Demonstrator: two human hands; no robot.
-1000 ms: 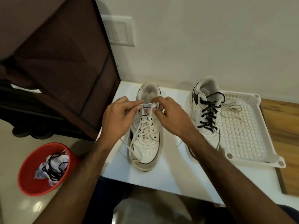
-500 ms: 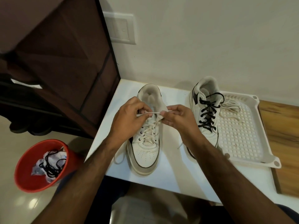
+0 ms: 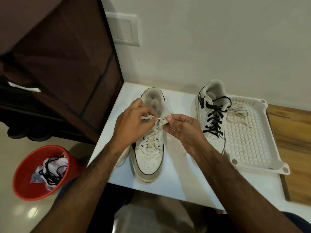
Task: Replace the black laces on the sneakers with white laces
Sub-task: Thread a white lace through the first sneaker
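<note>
left hand (image 3: 133, 122) pinching white lace (image 3: 152, 132) end, right hand (image 3: 183, 130) gripping left sneaker (image 3: 149, 143) tongue, black-laced sneaker (image 3: 211, 115) sitting right on counter (image 3: 176, 179)

Left sneaker (image 3: 149, 158): white with dark trim, toe toward the viewer, flat on the table (image 3: 176, 182), white lace (image 3: 152, 137) crisscrossed through the lower eyelets, one end pinched at the tongue by the left hand (image 3: 133, 121) and right hand (image 3: 183, 130). Right sneaker (image 3: 212, 115): same make, just beside the tray (image 3: 252, 137), black lace (image 3: 214, 117) fully threaded (ends loose). Spare white lace (image 3: 237, 113) heaped in the tray. Loose black lace (image 3: 52, 170) coiled in the red bucket (image 3: 33, 180) on the floor.
</note>
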